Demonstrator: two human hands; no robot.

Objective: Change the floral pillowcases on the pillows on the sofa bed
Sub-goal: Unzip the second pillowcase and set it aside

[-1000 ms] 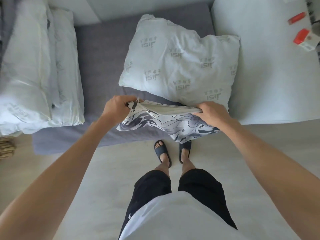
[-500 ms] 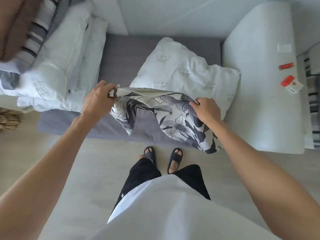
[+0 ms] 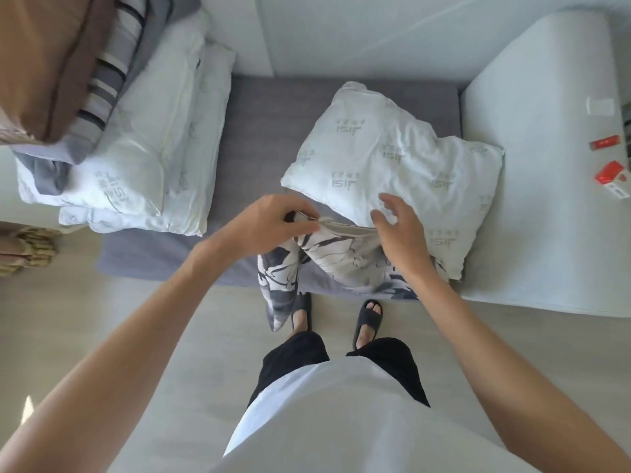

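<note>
Floral pillowcase (image 3: 345, 261) edge pinched in left hand (image 3: 273, 223), right hand (image 3: 397, 230) fingers spread loose over it, bare pillow (image 3: 392, 165) just behind.

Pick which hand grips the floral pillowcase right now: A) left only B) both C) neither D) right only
A: the left hand pinches the top edge of the floral pillowcase, while the right hand has its fingers spread loose above the cloth, over the edge of the bare white pillow, holding nothing.
</note>
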